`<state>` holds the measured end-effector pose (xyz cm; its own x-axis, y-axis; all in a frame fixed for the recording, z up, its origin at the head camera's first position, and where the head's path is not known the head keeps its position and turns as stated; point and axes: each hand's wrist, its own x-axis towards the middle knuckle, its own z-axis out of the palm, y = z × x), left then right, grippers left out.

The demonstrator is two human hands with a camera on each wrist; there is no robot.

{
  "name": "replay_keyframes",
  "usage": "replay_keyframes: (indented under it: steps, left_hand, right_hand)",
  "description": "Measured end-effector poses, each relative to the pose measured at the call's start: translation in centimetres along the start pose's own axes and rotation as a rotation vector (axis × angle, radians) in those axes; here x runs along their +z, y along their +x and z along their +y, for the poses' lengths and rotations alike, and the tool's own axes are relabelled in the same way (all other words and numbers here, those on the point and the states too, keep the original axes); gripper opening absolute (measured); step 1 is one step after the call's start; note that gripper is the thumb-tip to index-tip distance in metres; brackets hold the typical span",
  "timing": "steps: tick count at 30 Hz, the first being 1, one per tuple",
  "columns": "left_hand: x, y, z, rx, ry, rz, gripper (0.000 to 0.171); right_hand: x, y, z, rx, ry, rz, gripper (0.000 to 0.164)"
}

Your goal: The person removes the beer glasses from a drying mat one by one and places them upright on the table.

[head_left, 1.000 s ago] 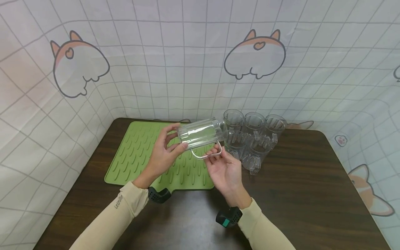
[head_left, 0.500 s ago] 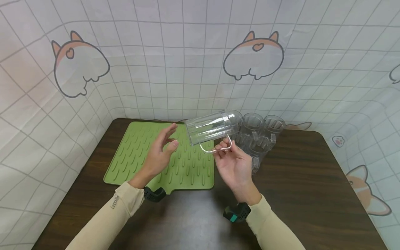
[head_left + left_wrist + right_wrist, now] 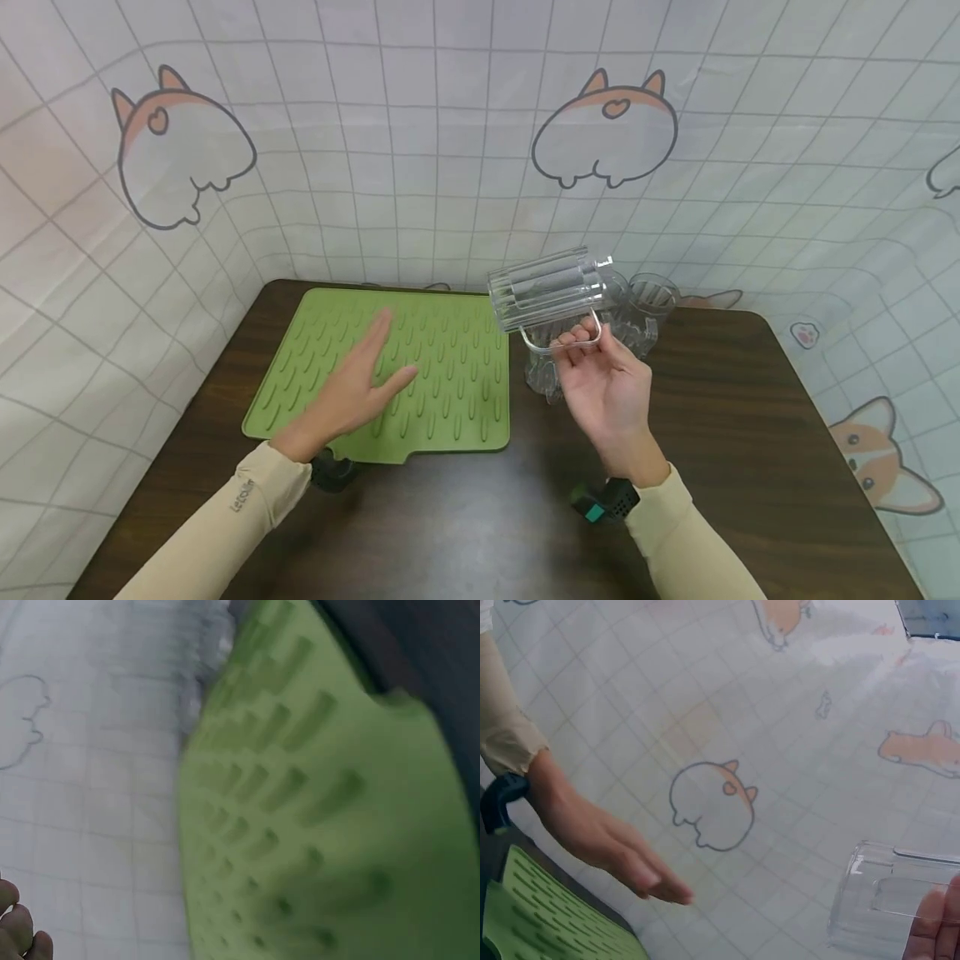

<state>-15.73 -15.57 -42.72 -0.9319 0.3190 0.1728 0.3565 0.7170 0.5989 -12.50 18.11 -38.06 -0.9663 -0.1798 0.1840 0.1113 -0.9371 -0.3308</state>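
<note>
In the head view my right hand (image 3: 607, 392) grips the handle of a tall clear mug (image 3: 547, 287). The mug lies on its side in the air, its handle underneath, overlapping the other clear mugs (image 3: 654, 292) behind it. My left hand (image 3: 341, 400) is over the green ridged mat (image 3: 457, 425), thumb spread and fingers straight, holding nothing. From the right wrist, the mug's end (image 3: 855, 900) shows at lower right with my right fingers (image 3: 930, 922) by it. A few fingertips (image 3: 19, 930) are at the lower left corner of the left wrist view.
A dark brown wooden table (image 3: 480, 525) carries the mat on the left and the group of mugs at the back, right of the mat. White grid-patterned cloth (image 3: 375, 167) with cartoon corgis surrounds it at the back and sides.
My left hand has let go of the mug's left end and drawn away leftward, its fingers straightening. My right hand has carried the mug by its handle to the right, over the other mugs.
</note>
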Motion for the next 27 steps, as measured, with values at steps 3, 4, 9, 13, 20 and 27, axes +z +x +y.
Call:
replay_keyframes:
  steps: [3,4,9,13,20,27]
  left_hand:
    - [-0.1,-0.7,-1.6,0.008,0.098,-0.022,0.094]
    - [-0.2,-1.0,-2.2,0.009,0.125,-0.027,0.095]
    - [-0.3,-2.2,-4.6,0.0,0.235,-0.053,0.101]
    - [-0.5,-3.0,-6.0,-0.004,0.304,-0.062,0.103]
    - [-0.9,-3.9,-7.9,-0.028,0.359,-0.093,0.104]
    - [-1.7,-5.0,-9.3,-0.075,0.357,-0.125,0.105]
  right_hand:
    - [-0.1,-0.2,-1.0,-0.029,0.0,-0.016,0.031]
    - [-0.2,-0.3,-1.3,-0.037,-0.011,-0.018,0.03]
    - [-0.9,-0.7,-2.9,-0.087,-0.06,-0.036,0.032]
    - [-1.4,-1.0,-4.1,-0.117,-0.069,-0.048,0.034]
    - [-2.0,-1.7,-6.1,-0.145,-0.083,-0.071,0.035]
    - [-2.1,-2.4,-8.1,-0.189,-0.218,-0.097,0.042]
